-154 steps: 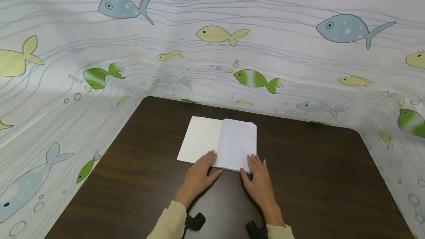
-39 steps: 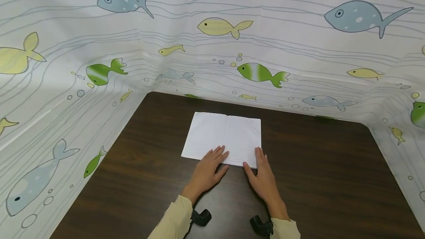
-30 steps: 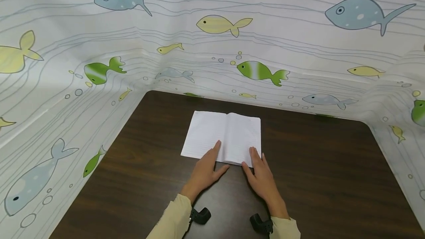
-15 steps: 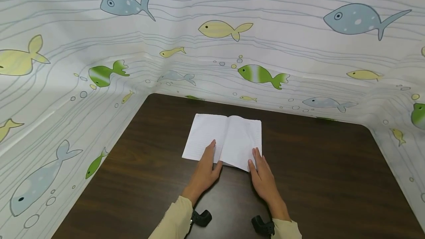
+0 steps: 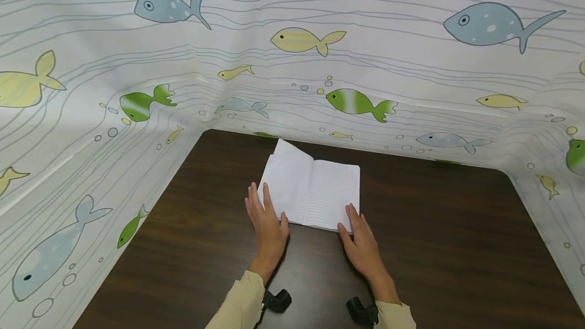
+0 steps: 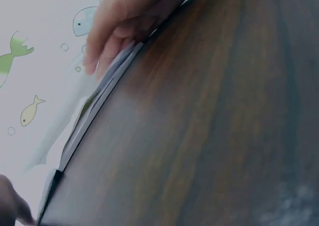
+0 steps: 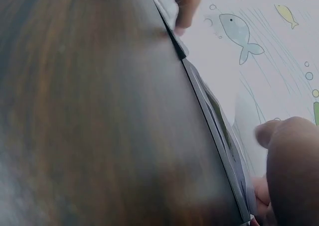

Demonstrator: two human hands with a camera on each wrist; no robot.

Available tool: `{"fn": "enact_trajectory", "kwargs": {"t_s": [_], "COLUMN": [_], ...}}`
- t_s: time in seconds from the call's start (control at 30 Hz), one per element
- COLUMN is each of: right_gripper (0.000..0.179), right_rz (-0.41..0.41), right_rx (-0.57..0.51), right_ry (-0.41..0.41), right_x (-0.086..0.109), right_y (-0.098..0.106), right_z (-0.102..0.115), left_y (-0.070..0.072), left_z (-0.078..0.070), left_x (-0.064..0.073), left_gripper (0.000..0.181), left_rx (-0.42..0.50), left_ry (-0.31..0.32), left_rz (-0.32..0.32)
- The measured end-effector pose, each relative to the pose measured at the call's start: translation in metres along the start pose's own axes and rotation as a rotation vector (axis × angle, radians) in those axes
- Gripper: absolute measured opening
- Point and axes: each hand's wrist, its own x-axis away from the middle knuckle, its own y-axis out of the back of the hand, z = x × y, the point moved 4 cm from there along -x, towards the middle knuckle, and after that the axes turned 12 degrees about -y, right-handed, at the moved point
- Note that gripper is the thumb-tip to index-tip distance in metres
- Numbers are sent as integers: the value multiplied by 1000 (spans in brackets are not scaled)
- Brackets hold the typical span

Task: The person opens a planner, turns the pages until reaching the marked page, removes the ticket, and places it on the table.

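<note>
An open notebook [image 5: 335, 187] with white pages lies on the table, its right page lined. My left hand [image 5: 269, 230] is at the left page's outer edge, fingers straight and spread against the paper. A leaf corner [image 5: 290, 151] sticks up beyond that page's top edge. My right hand [image 5: 363, 250] rests on the lower right corner of the right page with extended fingers, thumb at the bottom edge. In the right wrist view the notebook's page edges [image 7: 219, 131] appear side-on, thicker on the right of the dark spine. Part of the left page is covered by my fingers.
The dark brown wooden table [image 5: 434, 237] surrounds the notebook. A white sheet with printed fish [image 5: 356, 103] encloses its back and sides. Each wrist wears a black camera mount [image 5: 276, 300], below light-coloured sleeves [image 5: 242, 301].
My left hand has moved left from the middle of the notebook to its left edge. The leaf that was lifting on the right now lies over the left side. My right hand has barely moved.
</note>
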Motion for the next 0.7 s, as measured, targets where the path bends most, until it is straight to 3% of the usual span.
{"fn": "enact_trajectory", "kwargs": {"t_s": [0.1,0.27,0.37,0.5,0.7], "right_gripper": [66,66,67,67,62], "right_rz": [-18,-45,-50,-43,-7], "right_rx": [24,38,12,-38,-63], "right_ry": [23,53,41,7,-35], "right_x": [0,-1,-2,-2,-2], "right_y": [0,0,0,0,2], "right_z": [0,-1,-2,-3,-4], "left_y": [-5,-19,-23,-24,-23], "left_z": [-1,-9,-14,-16,-17], "left_x": [1,10,16,18,16], "left_gripper": [83,55,54,53,53], "left_rx": [-8,182,191,166,194], "left_ry": [-70,-193,-241,-287,-302], "left_rz": [115,429,577,629,601]}}
